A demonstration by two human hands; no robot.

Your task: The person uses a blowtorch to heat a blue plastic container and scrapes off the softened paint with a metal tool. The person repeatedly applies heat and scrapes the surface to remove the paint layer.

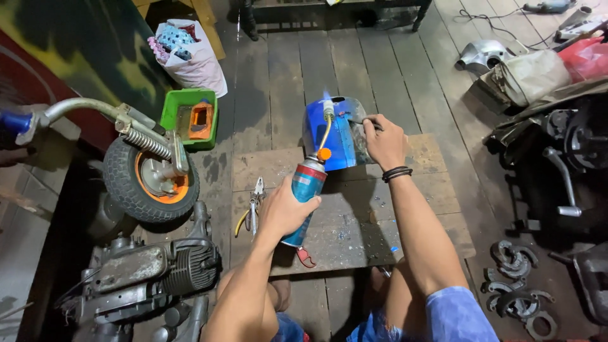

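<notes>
Flame from the torch can (304, 193), clenched in the left hand (282, 212), heats the blue panel (329, 136); right hand (383, 139) grasps a thin tool (362, 121) against that panel.

Dark, worn floorboards (329, 69) are running away from the viewer, stained and scuffed. A flat wooden board (354, 209) is lying across them. To the left a wall (76, 44) painted in yellow, green and red is rising beside the floor. At the top, the legs of a dark piece of furniture (335, 16) are standing on the planks. Light is falling evenly from above, leaving the right edge in shadow.
</notes>
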